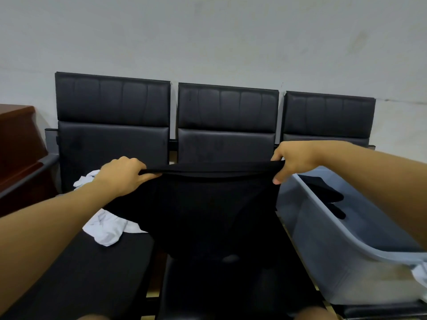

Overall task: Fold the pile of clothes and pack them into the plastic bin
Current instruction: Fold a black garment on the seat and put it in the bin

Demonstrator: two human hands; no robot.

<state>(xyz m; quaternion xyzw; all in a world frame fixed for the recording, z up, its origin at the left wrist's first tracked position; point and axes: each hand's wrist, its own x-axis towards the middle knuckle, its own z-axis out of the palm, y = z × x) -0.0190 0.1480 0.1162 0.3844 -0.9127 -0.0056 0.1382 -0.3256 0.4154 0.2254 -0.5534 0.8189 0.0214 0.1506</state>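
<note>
Black garment (208, 204) centre, held taut over seats by top edge; left hand (122, 174) and right hand (293, 161) fingers pinched shut on its 2 corners. Partly done: 1 dark item in plastic bin (323, 239) right; 1 white garment (106, 227) left, unfolded.

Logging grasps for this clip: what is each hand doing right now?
Left hand: closed on the black garment.
Right hand: closed on the same garment's other end.
</note>
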